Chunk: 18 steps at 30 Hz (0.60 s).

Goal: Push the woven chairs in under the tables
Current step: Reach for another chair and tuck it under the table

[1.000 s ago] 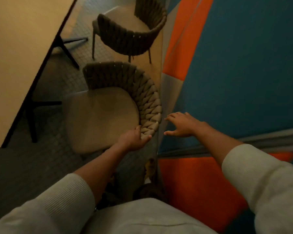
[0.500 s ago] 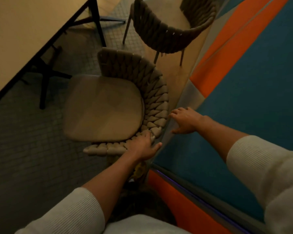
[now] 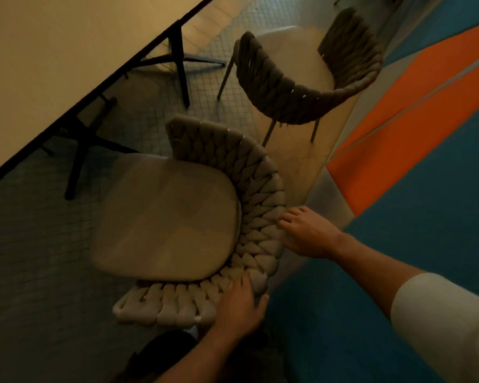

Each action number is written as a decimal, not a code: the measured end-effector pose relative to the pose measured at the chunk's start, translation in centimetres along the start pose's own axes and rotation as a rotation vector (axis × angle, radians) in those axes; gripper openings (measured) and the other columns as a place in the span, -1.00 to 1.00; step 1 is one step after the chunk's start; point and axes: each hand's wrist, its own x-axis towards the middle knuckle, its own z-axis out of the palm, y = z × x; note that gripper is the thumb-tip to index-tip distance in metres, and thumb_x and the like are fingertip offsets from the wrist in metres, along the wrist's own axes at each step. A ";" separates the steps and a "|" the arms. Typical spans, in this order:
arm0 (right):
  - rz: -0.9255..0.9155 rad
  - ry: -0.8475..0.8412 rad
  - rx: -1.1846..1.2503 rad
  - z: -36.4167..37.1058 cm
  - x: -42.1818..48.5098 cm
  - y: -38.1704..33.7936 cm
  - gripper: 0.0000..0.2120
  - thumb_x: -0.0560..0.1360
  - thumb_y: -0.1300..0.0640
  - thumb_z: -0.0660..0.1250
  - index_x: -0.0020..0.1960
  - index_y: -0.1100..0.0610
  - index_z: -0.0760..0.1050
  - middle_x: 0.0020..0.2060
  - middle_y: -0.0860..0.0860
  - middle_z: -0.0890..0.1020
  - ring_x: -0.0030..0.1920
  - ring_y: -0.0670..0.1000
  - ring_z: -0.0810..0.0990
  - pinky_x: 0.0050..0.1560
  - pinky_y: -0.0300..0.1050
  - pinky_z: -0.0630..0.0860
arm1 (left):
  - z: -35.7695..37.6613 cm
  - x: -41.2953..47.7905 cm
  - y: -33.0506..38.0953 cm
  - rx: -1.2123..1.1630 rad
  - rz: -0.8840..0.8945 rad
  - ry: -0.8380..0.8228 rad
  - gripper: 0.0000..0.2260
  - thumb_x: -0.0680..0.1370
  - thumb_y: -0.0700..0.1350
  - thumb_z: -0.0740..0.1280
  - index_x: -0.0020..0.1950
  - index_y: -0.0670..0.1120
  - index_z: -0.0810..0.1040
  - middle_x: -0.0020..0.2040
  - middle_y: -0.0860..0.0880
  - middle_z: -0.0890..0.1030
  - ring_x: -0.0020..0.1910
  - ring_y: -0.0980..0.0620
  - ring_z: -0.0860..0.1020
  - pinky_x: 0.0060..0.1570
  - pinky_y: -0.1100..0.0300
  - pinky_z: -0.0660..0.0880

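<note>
A woven chair (image 3: 260,194) with a beige seat cushion stands in the middle, its seat facing the light table (image 3: 53,64) at the upper left and still outside the table's edge. My left hand (image 3: 239,306) grips the lower part of the curved woven backrest, fingers over the rim. My right hand (image 3: 307,234) touches the outer side of the backrest with its fingertips. A second woven chair (image 3: 296,98) stands beyond it, also away from the table.
Black table legs (image 3: 177,64) stand under the table's edge ahead of the near chair. A blue and orange wall (image 3: 426,161) runs along the right, close behind both chairs. The floor is small grey tiles (image 3: 25,272).
My right hand moved from the wall side to the backrest and now touches it. My left hand kept its hold. The view has swung, so the chair sits more central.
</note>
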 end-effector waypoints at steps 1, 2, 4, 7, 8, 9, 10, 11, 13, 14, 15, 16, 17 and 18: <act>-0.042 0.037 -0.007 0.6 1.0 1.0 -0.57 0.59 -0.20 0.11 0.18 0.05 0.59 0.16 0.04 0.64 0.22 0.11 0.59 0.31 0.08 0.50 | 1.1 0.7 0.1 0.002 -0.037 0.025 -0.31 0.56 0.32 0.20 0.47 -0.17 0.42 0.37 -0.18 0.53 0.32 -0.17 0.54 0.30 0.06 0.47; -0.089 0.061 -0.013 1.0 2.1 2.2 -0.59 0.59 -0.19 0.13 0.14 0.06 0.60 0.12 0.05 0.65 0.20 0.12 0.60 0.31 0.08 0.50 | 2.2 1.8 0.3 -0.015 -0.056 0.021 -0.26 0.54 0.37 0.16 0.46 -0.19 0.48 0.35 -0.17 0.57 0.29 -0.15 0.58 0.26 0.08 0.52; -0.170 0.131 -0.039 2.0 3.8 4.3 -0.61 0.61 -0.16 0.16 0.13 0.08 0.61 0.13 0.04 0.65 0.23 0.13 0.59 0.37 0.10 0.47 | 4.0 3.4 0.9 0.041 -0.089 -0.004 -0.18 0.51 0.47 0.05 0.33 -0.17 0.62 0.25 -0.12 0.67 0.15 -0.06 0.69 0.07 0.15 0.62; -0.255 0.212 -0.070 4.1 6.1 6.3 -0.62 0.65 -0.14 0.19 0.22 0.07 0.63 0.20 0.03 0.66 0.39 0.15 0.53 0.50 0.14 0.36 | 6.5 6.7 1.0 -0.047 -0.129 -0.060 -0.11 0.45 0.37 0.18 0.54 -0.28 0.35 0.52 -0.18 0.41 0.36 -0.10 0.55 0.28 0.06 0.54; -0.265 0.220 -0.078 5.0 6.6 6.7 -0.60 0.66 -0.15 0.20 0.27 0.08 0.63 0.24 0.03 0.67 0.45 0.15 0.49 0.53 0.17 0.32 | 7.2 7.9 0.7 -0.004 -0.168 -0.049 -0.18 0.43 0.22 0.24 0.53 -0.30 0.29 0.52 -0.19 0.38 0.33 -0.09 0.57 0.26 0.10 0.55; -0.266 0.228 -0.088 5.7 7.1 6.9 -0.57 0.67 -0.16 0.19 0.30 0.08 0.63 0.26 0.04 0.67 0.49 0.16 0.46 0.55 0.19 0.28 | 7.7 9.0 0.1 0.042 -0.170 -0.056 -0.27 0.36 0.10 0.26 0.43 -0.30 0.39 0.39 -0.22 0.51 0.16 -0.06 0.68 0.06 0.17 0.63; -0.260 0.236 -0.095 6.3 7.5 7.0 -0.55 0.67 -0.16 0.18 0.33 0.09 0.63 0.29 0.05 0.66 0.51 0.16 0.44 0.57 0.21 0.24 | 7.8 9.5 -0.4 0.089 -0.140 -0.082 -0.36 0.30 0.07 0.27 0.28 -0.26 0.56 0.21 -0.23 0.65 -0.04 -0.04 0.74 -0.18 0.22 0.64; -0.257 0.247 -0.097 6.7 7.8 6.9 -0.54 0.67 -0.15 0.17 0.34 0.09 0.63 0.30 0.06 0.66 0.52 0.16 0.43 0.58 0.22 0.20 | 7.5 9.5 -0.5 0.124 -0.130 -0.086 -0.44 0.26 0.09 0.29 0.13 -0.20 0.70 0.05 -0.18 0.73 -0.15 -0.01 0.75 -0.32 0.26 0.61; -0.245 0.268 -0.088 7.0 8.1 6.5 -0.55 0.67 -0.12 0.17 0.34 0.10 0.63 0.27 0.06 0.67 0.51 0.17 0.44 0.61 0.21 0.15 | 6.6 9.3 -0.5 0.234 -0.106 -0.038 -0.44 0.13 0.19 0.43 -0.02 -0.13 0.79 -0.06 -0.09 0.76 -0.15 0.06 0.75 -0.29 0.31 0.60; -0.239 0.277 -0.083 7.1 8.1 6.2 -0.56 0.68 -0.11 0.17 0.34 0.11 0.63 0.25 0.06 0.67 0.50 0.17 0.44 0.62 0.21 0.14 | 5.6 8.9 -0.5 0.260 -0.072 -0.051 -0.38 0.05 0.18 0.47 0.00 -0.14 0.78 -0.06 -0.07 0.77 -0.13 0.07 0.74 -0.23 0.32 0.61; -0.232 0.281 -0.081 7.1 8.1 5.8 -0.56 0.68 -0.11 0.16 0.34 0.11 0.63 0.24 0.07 0.67 0.49 0.18 0.44 0.62 0.22 0.15 | 5.1 8.6 -0.9 0.274 -0.046 -0.077 -0.33 0.03 0.13 0.48 0.06 -0.17 0.74 -0.05 -0.07 0.77 -0.10 0.07 0.74 -0.18 0.31 0.62; -0.225 0.273 -0.076 7.1 8.2 5.5 -0.57 0.68 -0.10 0.16 0.34 0.11 0.62 0.24 0.07 0.66 0.49 0.18 0.44 0.62 0.22 0.16 | 4.6 8.6 -1.2 0.282 -0.048 -0.096 -0.30 0.03 0.10 0.51 0.12 -0.18 0.71 -0.02 -0.07 0.76 -0.08 0.06 0.74 -0.15 0.31 0.62; -0.215 0.263 -0.070 7.1 8.3 5.1 -0.57 0.68 -0.10 0.15 0.33 0.12 0.62 0.23 0.07 0.66 0.49 0.18 0.44 0.61 0.23 0.17 | 4.7 8.5 -1.8 0.301 -0.045 -0.099 -0.27 0.00 0.09 0.56 0.13 -0.17 0.71 0.01 -0.07 0.76 -0.06 0.06 0.74 -0.15 0.30 0.62; -0.196 0.255 -0.059 7.1 8.4 4.7 -0.58 0.68 -0.09 0.16 0.32 0.12 0.62 0.23 0.08 0.65 0.48 0.18 0.44 0.60 0.23 0.18 | 4.9 8.5 -2.7 0.314 -0.038 -0.087 -0.24 -0.03 0.11 0.61 0.13 -0.15 0.73 0.03 -0.08 0.75 -0.04 0.05 0.74 -0.15 0.30 0.62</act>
